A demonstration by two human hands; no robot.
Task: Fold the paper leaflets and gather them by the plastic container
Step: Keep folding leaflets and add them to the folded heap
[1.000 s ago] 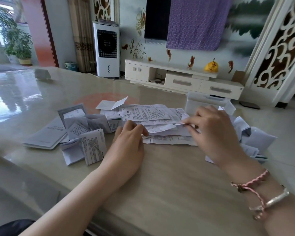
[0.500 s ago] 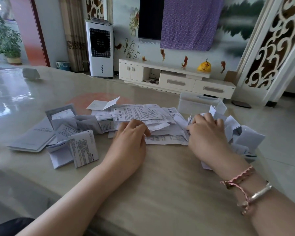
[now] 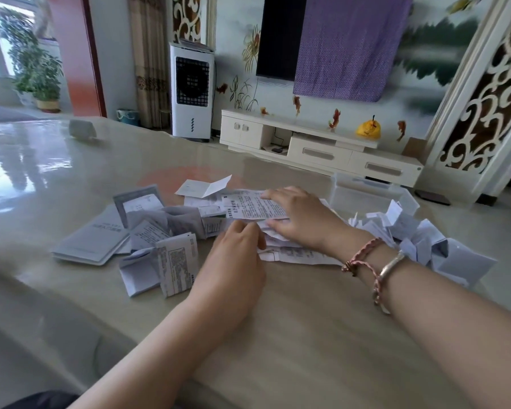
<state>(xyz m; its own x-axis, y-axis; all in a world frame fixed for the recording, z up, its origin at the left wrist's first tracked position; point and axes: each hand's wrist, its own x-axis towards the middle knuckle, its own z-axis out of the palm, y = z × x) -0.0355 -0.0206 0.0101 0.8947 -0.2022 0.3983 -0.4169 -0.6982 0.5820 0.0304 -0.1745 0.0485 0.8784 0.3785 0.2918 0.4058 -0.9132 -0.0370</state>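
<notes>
We see a table viewed from above the hands, with unfolded leaflets heaped at its middle. The right hand lies spread and flat on the topmost printed sheet, fingers straight and pointing toward the table's left side, pressing it down. The left hand sits just at the near edge of the same heap, fingers curled toward the paper; whether it pinches a sheet we cannot tell, since the fingertips are hidden.

The clear plastic container stands near the table's far right edge, beyond and to the right of the right hand. A pile of folded leaflets lies beside it on the near side, reaching toward the right edge. The pressed sheet's long axis runs left to right, roughly along the line to the container. We judge the right hand the nearer one for carrying a finished fold there.

To the left lie a booklet and more loose sheets. Open tabletop remains along the near edge for creasing; the right edge is close behind the folded pile, so pieces could slide off.
</notes>
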